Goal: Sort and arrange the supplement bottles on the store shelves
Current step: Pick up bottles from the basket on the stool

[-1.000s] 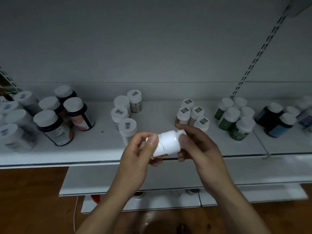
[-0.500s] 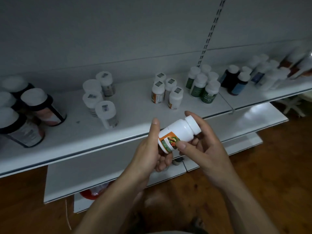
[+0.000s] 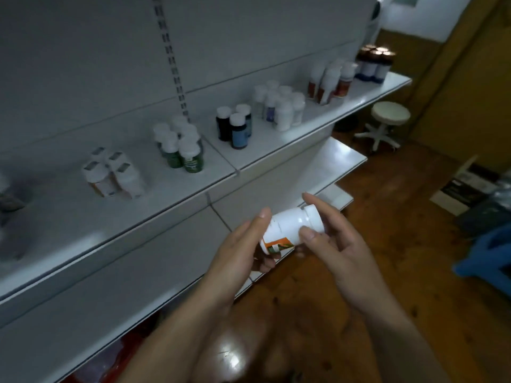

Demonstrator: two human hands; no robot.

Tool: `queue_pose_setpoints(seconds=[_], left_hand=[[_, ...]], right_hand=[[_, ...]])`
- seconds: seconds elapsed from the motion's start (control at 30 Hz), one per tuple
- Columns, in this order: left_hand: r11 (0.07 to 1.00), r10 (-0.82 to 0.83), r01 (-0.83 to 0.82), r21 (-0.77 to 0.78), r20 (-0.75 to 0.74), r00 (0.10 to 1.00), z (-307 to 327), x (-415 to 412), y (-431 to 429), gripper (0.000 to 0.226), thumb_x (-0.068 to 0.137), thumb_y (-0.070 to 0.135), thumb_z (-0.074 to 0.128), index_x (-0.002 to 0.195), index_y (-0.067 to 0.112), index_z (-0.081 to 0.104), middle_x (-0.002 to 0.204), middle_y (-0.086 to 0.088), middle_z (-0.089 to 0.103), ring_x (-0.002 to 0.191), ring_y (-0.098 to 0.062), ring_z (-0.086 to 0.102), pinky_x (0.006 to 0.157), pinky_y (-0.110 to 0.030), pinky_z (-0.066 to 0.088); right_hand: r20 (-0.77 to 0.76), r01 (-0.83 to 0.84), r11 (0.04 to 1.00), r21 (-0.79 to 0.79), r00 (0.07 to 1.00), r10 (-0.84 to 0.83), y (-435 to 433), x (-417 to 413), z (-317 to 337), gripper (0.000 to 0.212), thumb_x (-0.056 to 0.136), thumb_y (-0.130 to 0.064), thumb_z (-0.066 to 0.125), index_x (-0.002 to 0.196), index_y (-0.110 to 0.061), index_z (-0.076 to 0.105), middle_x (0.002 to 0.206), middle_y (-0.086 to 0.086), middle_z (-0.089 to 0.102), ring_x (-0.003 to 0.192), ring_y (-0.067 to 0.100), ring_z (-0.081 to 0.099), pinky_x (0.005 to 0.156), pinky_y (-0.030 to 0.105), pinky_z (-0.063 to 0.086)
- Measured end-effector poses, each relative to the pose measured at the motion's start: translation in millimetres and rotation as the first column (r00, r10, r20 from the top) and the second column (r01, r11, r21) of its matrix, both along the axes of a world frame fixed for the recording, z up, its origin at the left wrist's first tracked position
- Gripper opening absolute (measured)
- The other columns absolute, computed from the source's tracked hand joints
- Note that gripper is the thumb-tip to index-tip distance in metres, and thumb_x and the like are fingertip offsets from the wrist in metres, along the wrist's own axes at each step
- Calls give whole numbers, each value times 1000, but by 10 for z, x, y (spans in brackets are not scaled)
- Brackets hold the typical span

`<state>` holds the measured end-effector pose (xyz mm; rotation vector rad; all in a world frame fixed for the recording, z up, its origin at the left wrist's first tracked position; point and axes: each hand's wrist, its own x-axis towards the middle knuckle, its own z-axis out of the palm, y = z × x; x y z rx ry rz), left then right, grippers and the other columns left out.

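A white supplement bottle (image 3: 287, 226) with an orange and green label lies tilted between both hands, in front of the shelf edge, cap pointing right. My left hand (image 3: 243, 247) grips its base, thumb on top. My right hand (image 3: 334, 239) holds the cap end between thumb and fingers. On the white shelf (image 3: 154, 200) stand groups of bottles: white orange-labelled ones (image 3: 110, 172), green-labelled ones (image 3: 182, 147), dark blue-labelled ones (image 3: 235, 125), white ones (image 3: 279, 106) and red-labelled ones (image 3: 331, 78).
Dark bottles with shiny caps (image 3: 373, 63) stand at the shelf's far right end. Lower white shelves (image 3: 331, 161) jut out below. A round stool (image 3: 387, 120) stands on the wooden floor, with boxes (image 3: 464, 186) and a blue object (image 3: 486, 258) at right.
The view has swung to the right along the shelf, bringing the right-hand bottle groups, stool and floor into sight. Both hands keep the bottle, which has turned so less label shows.
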<state>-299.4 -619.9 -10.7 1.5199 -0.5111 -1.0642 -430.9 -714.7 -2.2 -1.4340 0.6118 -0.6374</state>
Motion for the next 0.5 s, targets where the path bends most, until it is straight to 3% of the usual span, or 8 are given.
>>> queue_pose_setpoints(seconds=[0.1, 0.23, 0.4, 0.5], left_hand=[[998, -52, 52, -17, 5, 999, -32, -452, -549, 37, 88, 49, 55, 103, 18, 67, 78, 1, 67, 64, -9, 61, 56, -16, 46], [976, -207, 206, -66, -1, 978, -96, -1064, -1269, 48, 74, 48, 59, 109, 17, 69, 98, -1, 72, 89, -15, 67, 75, -26, 54], [917, -397, 398, -36, 30, 917, -241, -1714, -2022, 28, 90, 36, 58, 111, 23, 68, 105, 4, 72, 99, -12, 68, 90, -34, 54], [860, -511, 511, 7, 36, 859, -390, -2036, -2486, 25, 92, 38, 57, 112, 27, 67, 108, 7, 70, 98, -6, 66, 87, -26, 55]], right_hand=[[-41, 113, 993, -38, 993, -114, -429, -616, -46, 41, 85, -27, 59, 126, -31, 60, 105, -6, 68, 85, 9, 68, 72, 20, 54], [-96, 302, 952, -53, 947, -306, -912, -1400, -103, 33, 93, -14, 60, 122, -29, 62, 101, -11, 69, 81, 6, 68, 70, 17, 53], [-176, 506, 862, -35, 846, -504, -1367, -2168, -227, 36, 90, -13, 66, 122, -27, 61, 106, -5, 70, 84, 8, 70, 67, 17, 55], [-232, 585, 811, -19, 786, -573, -1654, -2551, -345, 36, 86, -18, 70, 116, -37, 62, 96, -4, 73, 85, 10, 70, 69, 19, 56]])
